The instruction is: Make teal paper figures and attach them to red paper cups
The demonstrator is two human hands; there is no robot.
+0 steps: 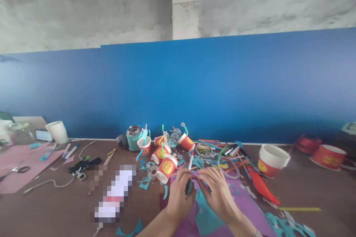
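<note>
My left hand (pixel 181 197) and my right hand (pixel 218 193) meet at the fingertips over purple paper (pixel 247 207) and a teal sheet (pixel 207 213). Both are closed in a pinch, thumbs and fingers pressed together. Whatever sits between the fingertips is too small and hidden to name. A dark teal patch (pixel 188 187) shows inside the curl of my left hand; I cannot tell whether it is held. Just beyond my left hand, a red paper cup (pixel 167 168) with a yellow print lies tilted beside a roll of clear tape (pixel 152 173).
More decorated cups (pixel 144 146) and a teal thermos (pixel 134 137) stand by the blue partition (pixel 178 89). Teal scraps (pixel 287 226) litter the table. Stacked cups (pixel 272 159) and a red pouch (pixel 261 185) are right; a blurred-out phone (pixel 115 194), keys (pixel 80 174) and scissors (pixel 22 169) left.
</note>
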